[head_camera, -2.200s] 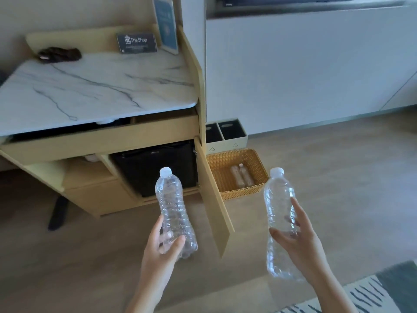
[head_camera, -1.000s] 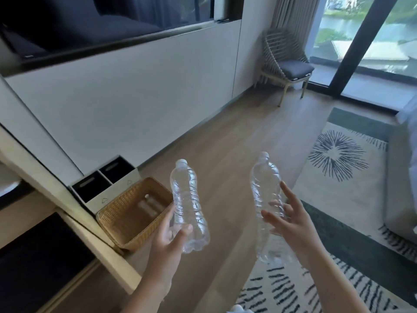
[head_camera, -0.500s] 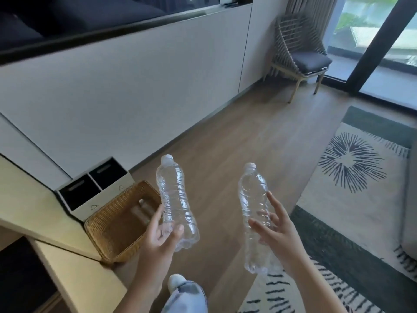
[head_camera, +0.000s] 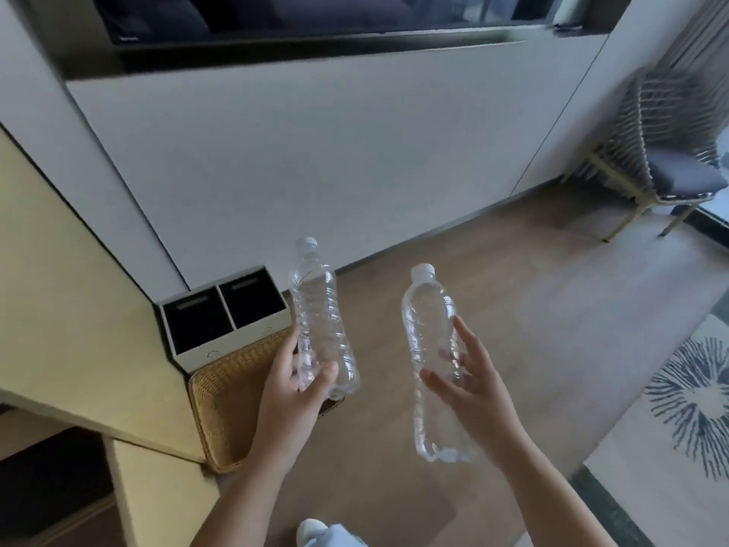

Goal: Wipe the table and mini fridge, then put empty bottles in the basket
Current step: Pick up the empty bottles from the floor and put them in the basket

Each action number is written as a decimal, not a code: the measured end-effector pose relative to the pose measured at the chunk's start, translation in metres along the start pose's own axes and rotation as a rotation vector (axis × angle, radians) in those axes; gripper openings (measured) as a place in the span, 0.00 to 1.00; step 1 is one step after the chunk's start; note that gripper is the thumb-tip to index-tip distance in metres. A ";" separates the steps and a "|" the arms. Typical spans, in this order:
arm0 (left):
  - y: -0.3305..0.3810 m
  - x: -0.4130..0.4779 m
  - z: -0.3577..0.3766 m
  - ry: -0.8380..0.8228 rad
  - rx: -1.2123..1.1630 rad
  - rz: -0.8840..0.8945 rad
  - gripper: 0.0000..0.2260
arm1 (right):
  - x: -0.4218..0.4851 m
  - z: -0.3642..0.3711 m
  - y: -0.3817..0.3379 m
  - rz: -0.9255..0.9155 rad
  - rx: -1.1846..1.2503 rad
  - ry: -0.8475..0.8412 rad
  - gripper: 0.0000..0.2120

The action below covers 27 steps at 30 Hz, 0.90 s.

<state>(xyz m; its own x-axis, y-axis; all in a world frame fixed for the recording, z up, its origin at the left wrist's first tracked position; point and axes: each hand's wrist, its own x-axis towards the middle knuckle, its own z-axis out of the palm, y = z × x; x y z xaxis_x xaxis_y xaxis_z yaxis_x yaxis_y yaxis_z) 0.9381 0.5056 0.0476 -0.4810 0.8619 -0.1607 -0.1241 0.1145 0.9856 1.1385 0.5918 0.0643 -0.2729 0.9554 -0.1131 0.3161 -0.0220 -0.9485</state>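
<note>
Two clear crinkled plastic bottles w/ white caps were upright in the air: left bottle (head_camera: 321, 321) clasped in left hand (head_camera: 294, 392), over the woven wicker basket (head_camera: 225, 404); right bottle (head_camera: 434, 361) gripped by right hand (head_camera: 469, 392), above wood floor (head_camera: 532, 309), near patterned rug (head_camera: 678, 408).

Two clear, glossy, ribbed plastic bottles (head_camera: 321, 309) (head_camera: 432, 361) with white caps catch the light at centre frame; lower left, a woven wicker basket (head_camera: 225, 408) sits on the smooth matt wood-look floor (head_camera: 532, 309), beside pale matt cabinet panels (head_camera: 79, 329).
</note>
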 end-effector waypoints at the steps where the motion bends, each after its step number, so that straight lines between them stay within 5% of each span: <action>1: 0.000 0.007 -0.008 0.024 0.003 -0.004 0.30 | 0.011 0.010 0.000 -0.001 -0.008 -0.021 0.36; 27: -0.087 0.150 -0.079 0.755 -0.166 -0.350 0.24 | 0.270 0.225 0.056 0.126 -0.051 -0.728 0.36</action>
<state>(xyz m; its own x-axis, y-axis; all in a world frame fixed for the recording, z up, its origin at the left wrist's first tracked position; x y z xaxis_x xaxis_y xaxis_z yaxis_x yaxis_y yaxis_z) 0.8076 0.5859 -0.0661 -0.8340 0.2225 -0.5049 -0.4714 0.1882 0.8616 0.8782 0.7828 -0.0861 -0.7595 0.5093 -0.4048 0.4220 -0.0879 -0.9023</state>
